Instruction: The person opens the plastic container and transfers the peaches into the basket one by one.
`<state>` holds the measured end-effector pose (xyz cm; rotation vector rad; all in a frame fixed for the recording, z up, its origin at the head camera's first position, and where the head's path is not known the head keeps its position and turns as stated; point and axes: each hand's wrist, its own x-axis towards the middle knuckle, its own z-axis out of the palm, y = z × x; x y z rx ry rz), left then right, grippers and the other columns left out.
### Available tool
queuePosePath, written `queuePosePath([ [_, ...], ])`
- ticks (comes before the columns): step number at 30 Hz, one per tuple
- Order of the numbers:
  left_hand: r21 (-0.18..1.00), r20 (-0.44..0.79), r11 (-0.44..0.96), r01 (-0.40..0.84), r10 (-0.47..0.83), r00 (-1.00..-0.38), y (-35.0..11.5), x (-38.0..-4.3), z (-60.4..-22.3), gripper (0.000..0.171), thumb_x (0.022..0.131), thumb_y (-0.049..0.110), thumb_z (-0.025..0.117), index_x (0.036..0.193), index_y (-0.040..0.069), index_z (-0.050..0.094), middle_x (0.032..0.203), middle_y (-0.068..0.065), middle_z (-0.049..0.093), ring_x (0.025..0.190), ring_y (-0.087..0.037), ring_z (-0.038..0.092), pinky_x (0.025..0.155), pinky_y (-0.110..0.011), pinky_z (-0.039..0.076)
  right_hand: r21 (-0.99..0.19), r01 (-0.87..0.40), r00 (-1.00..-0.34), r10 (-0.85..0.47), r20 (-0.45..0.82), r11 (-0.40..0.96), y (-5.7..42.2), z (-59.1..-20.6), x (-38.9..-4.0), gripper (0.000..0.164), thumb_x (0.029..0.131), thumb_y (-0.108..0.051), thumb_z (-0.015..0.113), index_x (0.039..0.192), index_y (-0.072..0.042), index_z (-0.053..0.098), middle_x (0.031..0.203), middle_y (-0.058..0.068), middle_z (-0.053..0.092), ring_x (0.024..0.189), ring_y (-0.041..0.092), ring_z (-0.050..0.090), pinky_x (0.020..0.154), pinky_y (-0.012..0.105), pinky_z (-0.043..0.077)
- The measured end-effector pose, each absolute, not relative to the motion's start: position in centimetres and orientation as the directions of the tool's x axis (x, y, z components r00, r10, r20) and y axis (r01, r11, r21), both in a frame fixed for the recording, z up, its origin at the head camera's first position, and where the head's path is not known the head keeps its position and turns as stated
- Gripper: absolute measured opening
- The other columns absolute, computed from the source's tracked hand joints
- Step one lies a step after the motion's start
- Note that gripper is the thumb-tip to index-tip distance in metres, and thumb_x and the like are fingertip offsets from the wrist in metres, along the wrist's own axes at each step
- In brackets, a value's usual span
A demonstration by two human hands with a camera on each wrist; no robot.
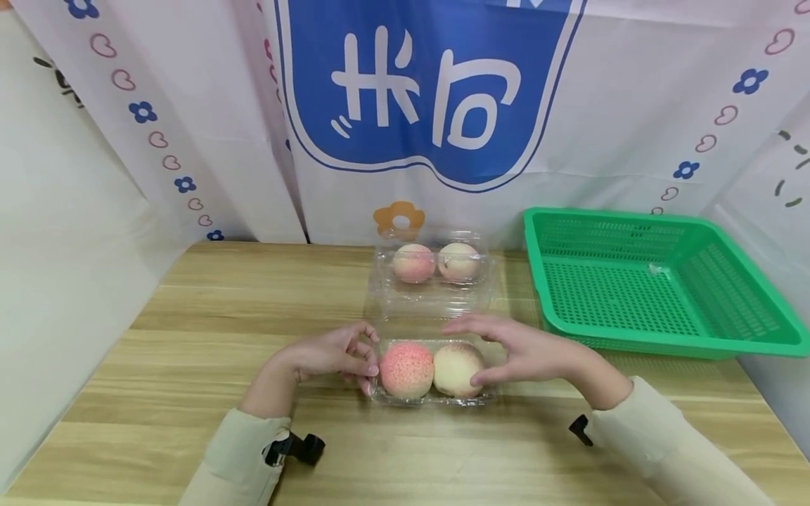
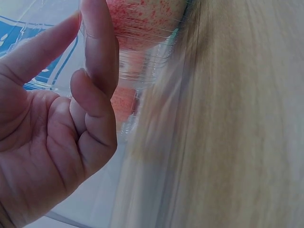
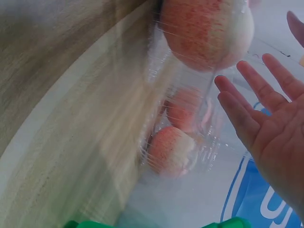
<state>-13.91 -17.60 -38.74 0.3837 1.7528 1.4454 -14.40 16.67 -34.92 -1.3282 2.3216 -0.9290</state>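
A clear plastic clamshell box (image 1: 436, 403) lies in front of me on the wooden table. Inside it sit two peaches side by side, a red-speckled peach (image 1: 407, 370) on the left and a paler peach (image 1: 458, 369) on the right. My left hand (image 1: 335, 355) pinches the box's left edge between thumb and index finger, as the left wrist view shows, its other fingers curled. Over the box's right side, my right hand (image 1: 522, 348) is spread, thumb close to the pale peach. In the right wrist view the fingers (image 3: 259, 85) are straight, with nothing between them.
Farther back, another clear plastic box (image 1: 430, 302) holds two peaches (image 1: 414, 263). A green perforated basket (image 1: 664, 341) stands at the right rear of the table. Behind the table hangs a white cloth (image 1: 607, 126) with a blue printed sign.
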Motion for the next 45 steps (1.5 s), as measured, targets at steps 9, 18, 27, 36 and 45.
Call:
queuePosePath([
  [9, 0.926, -0.378, 0.286, -0.247, 0.698, -0.608, -17.6, -13.9, -38.9, 0.053, 0.094, 0.004, 0.062, 0.130, -0.006, 0.025, 0.083, -0.001, 0.066, 0.073, -0.015, 0.071, 0.065, -0.024, 0.044, -0.677, -0.621, -0.443, -0.889, -0.113, 0.396, 15.9, -34.8, -15.6, 0.075, 0.083, -0.033, 0.080, 0.147, -0.013, 0.045, 0.149, 0.006, 0.050, 0.137, 0.028, 0.047, 0.110, 0.051, 0.041],
  [18, 0.929, -0.370, 0.278, -0.245, 0.700, -0.611, -17.6, -13.8, -39.0, 0.051, 0.094, 0.005, 0.062, 0.129, -0.006, 0.026, 0.083, -0.001, 0.066, 0.073, -0.015, 0.072, 0.064, -0.024, 0.043, -0.638, -0.618, -0.384, -0.885, -0.265, 0.459, 14.8, -34.5, -16.1, 0.074, 0.081, -0.024, 0.081, 0.146, -0.014, 0.046, 0.145, 0.005, 0.052, 0.126, 0.021, 0.054, 0.102, 0.034, 0.047],
  [27, 0.925, -0.379, 0.283, -0.252, 0.694, -0.612, -17.7, -13.8, -38.9, 0.051, 0.094, 0.005, 0.063, 0.129, -0.005, 0.026, 0.082, -0.001, 0.066, 0.073, -0.015, 0.072, 0.065, -0.024, 0.043, -0.602, -0.602, -0.378, -0.851, -0.364, 0.525, 14.1, -34.5, -16.4, 0.078, 0.078, -0.017, 0.082, 0.147, -0.015, 0.044, 0.143, 0.005, 0.053, 0.118, 0.018, 0.055, 0.097, 0.033, 0.047],
  [36, 0.921, -0.390, 0.291, -0.260, 0.684, -0.616, -17.6, -13.8, -38.7, 0.054, 0.094, 0.005, 0.063, 0.131, -0.004, 0.026, 0.081, -0.001, 0.067, 0.072, -0.015, 0.072, 0.065, -0.026, 0.044, -0.566, -0.585, -0.413, -0.814, -0.408, 0.580, 13.6, -34.4, -16.4, 0.081, 0.076, -0.017, 0.083, 0.146, -0.015, 0.045, 0.142, 0.004, 0.053, 0.120, 0.018, 0.055, 0.099, 0.035, 0.047],
  [45, 0.922, -0.388, 0.292, -0.256, 0.690, -0.611, -17.6, -13.8, -38.9, 0.054, 0.093, 0.005, 0.064, 0.131, -0.005, 0.025, 0.081, -0.001, 0.067, 0.071, -0.015, 0.071, 0.064, -0.025, 0.043, -0.604, -0.601, -0.380, -0.852, -0.360, 0.523, 13.8, -35.0, -16.7, 0.076, 0.074, -0.019, 0.083, 0.142, -0.014, 0.048, 0.138, 0.002, 0.055, 0.115, 0.014, 0.056, 0.094, 0.029, 0.048],
])
